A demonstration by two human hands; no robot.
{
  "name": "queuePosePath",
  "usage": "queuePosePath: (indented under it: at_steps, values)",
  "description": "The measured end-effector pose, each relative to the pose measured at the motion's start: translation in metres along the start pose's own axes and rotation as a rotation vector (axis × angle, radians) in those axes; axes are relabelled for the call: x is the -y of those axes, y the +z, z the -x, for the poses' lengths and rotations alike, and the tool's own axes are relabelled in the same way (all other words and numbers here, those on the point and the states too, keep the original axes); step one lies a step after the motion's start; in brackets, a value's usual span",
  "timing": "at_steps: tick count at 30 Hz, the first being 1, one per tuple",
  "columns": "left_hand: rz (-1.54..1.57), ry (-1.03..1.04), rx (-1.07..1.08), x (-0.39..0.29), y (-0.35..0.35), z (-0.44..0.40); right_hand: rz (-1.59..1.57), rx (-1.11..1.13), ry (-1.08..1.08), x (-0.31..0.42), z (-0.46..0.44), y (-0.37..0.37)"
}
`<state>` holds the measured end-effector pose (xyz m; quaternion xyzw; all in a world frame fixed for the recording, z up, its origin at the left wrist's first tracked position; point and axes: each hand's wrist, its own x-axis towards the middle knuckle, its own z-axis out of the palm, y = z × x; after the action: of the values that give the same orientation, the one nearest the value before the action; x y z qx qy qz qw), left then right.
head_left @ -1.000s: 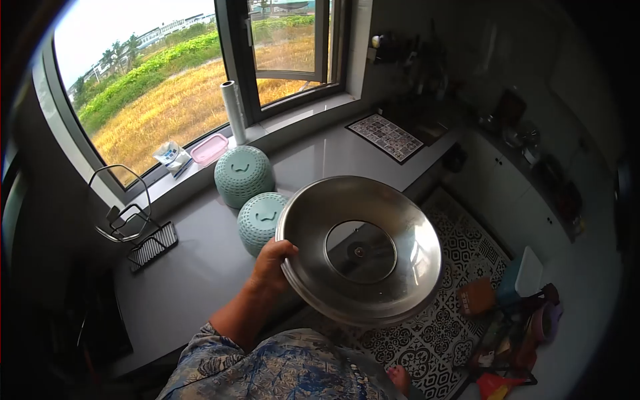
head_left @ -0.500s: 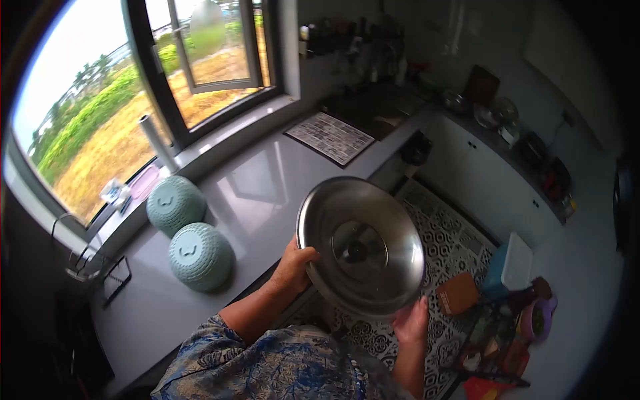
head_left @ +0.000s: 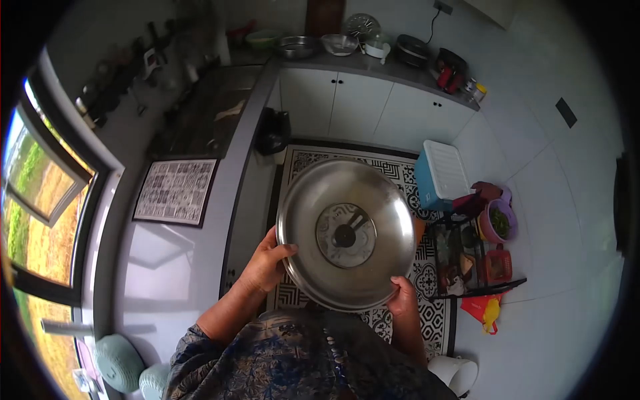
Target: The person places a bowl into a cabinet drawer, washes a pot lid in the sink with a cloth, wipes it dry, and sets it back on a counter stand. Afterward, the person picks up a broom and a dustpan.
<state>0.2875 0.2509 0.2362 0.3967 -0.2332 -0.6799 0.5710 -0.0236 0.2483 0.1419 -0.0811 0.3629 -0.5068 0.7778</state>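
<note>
A large round metal lid (head_left: 393, 220) with a glass centre is in front of my body, above the patterned floor. My left hand (head_left: 265, 261) grips its left rim, thumb on the upper surface. At the lower right rim, my right hand (head_left: 403, 297) is closed on the edge with its thumb on top; its other fingers are mostly hidden. Through the glass a dark round knob shows. The lid touches nothing besides my hands that I can see.
Left, a grey counter (head_left: 157, 267) bears a patterned mat (head_left: 177, 191) and two green woven-look domes (head_left: 118, 363). Ahead are white cabinets (head_left: 360, 110) with bowls above. Right stand a blue box (head_left: 433, 177), a black rack (head_left: 460, 257) and a purple basket (head_left: 500, 220); a white bin (head_left: 453, 375) is lower right.
The view has swung right, toward the cabinets. My right hand has come up onto the lid's rim, while my left hand has kept its grip. The green domes have shifted to the lower left.
</note>
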Motion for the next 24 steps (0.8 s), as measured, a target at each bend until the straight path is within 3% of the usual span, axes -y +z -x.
queuePosePath:
  at_steps: [4,7,9,15,19,21,24]
  values:
    - [0.078,-0.178,-0.040,-0.013,0.005,-0.073,0.033,-0.036,-0.029,0.048,-0.074,-0.003]
    - [0.058,-0.175,-0.085,-0.012,0.005,-0.132,0.174,0.055,-0.060,0.090,-0.158,-0.019]
    - [0.101,-0.137,-0.099,-0.017,0.010,-0.168,0.277,-0.004,-0.150,0.115,-0.208,0.001]
    - [0.218,-0.028,-0.200,-0.035,0.020,-0.234,0.400,0.252,0.039,0.187,-0.317,0.107]
    - [0.277,0.124,-0.308,-0.055,0.007,-0.269,0.455,0.329,0.147,0.188,-0.392,0.177]
    - [0.409,0.174,-0.394,-0.062,-0.018,-0.289,0.253,0.370,0.189,0.175,-0.423,0.215]
    - [0.442,0.257,-0.577,-0.081,-0.046,-0.320,0.221,0.468,0.249,0.157,-0.488,0.239]
